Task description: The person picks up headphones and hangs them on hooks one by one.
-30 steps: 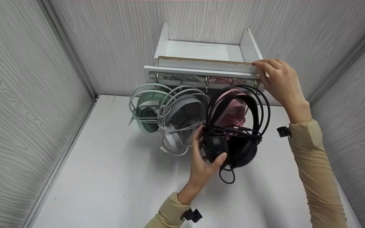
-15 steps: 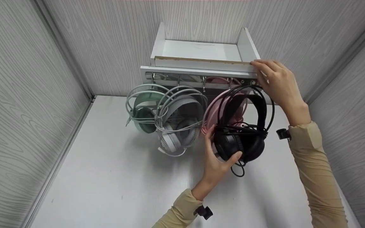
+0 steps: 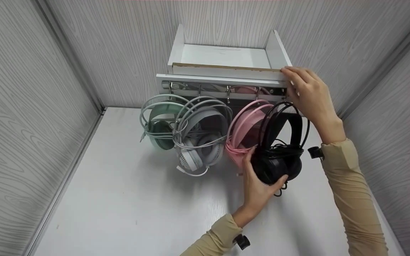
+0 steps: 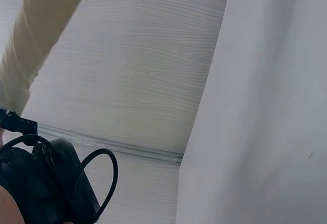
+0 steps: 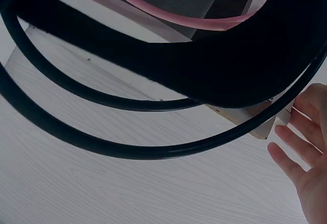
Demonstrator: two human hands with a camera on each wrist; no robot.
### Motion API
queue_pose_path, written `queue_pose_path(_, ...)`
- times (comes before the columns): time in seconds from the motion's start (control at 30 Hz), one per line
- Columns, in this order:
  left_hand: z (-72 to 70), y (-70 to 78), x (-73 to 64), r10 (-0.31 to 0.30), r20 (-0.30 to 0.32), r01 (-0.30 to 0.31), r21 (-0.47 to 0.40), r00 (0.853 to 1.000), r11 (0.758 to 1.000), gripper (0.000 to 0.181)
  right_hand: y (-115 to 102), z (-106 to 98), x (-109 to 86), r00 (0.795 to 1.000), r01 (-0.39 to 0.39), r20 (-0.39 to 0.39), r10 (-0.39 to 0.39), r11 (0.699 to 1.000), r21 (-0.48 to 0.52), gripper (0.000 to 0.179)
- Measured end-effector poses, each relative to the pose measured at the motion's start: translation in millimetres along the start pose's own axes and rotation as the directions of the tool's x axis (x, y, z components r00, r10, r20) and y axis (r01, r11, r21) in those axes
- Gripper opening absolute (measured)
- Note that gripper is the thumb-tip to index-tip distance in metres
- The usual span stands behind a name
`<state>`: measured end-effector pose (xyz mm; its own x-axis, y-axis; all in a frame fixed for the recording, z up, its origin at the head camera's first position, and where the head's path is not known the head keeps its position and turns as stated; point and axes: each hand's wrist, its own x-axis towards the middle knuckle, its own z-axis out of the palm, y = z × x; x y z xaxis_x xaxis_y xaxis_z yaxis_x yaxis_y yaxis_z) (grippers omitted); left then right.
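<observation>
My left hand [image 3: 256, 188] grips the black headphones [image 3: 268, 167] by the ear cups, thumb and fingers on opposite sides. Their headband and double outer hoop stand upright just below the right end of the white hook shelf [image 3: 222, 79]. In the right wrist view the dark headband [image 5: 179, 66] spans the upper part. My right hand [image 3: 311, 94] holds the shelf's right front corner, fingertips on its top edge and thumb lower down. The headphones' ear cup and a cable loop show in the left wrist view, where my left hand [image 4: 7, 208] is mostly out of frame.
From the shelf's metal hooks [image 3: 228, 93] hang green headphones [image 3: 166, 106], white-grey headphones [image 3: 192, 158] with a mic boom, and pink headphones [image 3: 242, 131]. The pink pair is right beside the black one. Grey wood-grain walls [image 3: 23, 89] enclose the white table [image 3: 126, 206].
My left hand has moved the black headphones to the right and slightly down, uncovering the pink pair. My right hand has stayed at the shelf corner. The view has shifted slightly.
</observation>
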<state>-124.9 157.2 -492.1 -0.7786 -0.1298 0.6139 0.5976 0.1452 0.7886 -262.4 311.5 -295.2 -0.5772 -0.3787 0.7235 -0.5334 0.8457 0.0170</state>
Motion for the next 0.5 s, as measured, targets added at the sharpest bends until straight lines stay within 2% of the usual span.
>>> queue_pose_path(0.17, 6.1, -5.5, -2.3, -0.007, 0.004, 0.007, 0.033, 1.0, 0.999, 0.106, -1, 1, -0.8, 1.0, -0.006, -0.002, 0.006, 1.0, -0.004, 0.04)
queue_pose_path(0.4, 9.6, -8.6, -4.4, -0.056, 0.024, 0.05, 0.2, 0.998, 0.979, 0.109, -9, 6, 1.0, 1.0, -0.018, -0.022, 0.017, 0.998, -0.056, 0.036)
queue_pose_path(0.5, 12.7, -10.4, -5.8, -0.052, 0.018, 0.046, 0.241, 0.998, 0.969, 0.109, -13, 10, 1.1, 1.0, -0.021, -0.016, 0.02, 0.996, -0.082, 0.037)
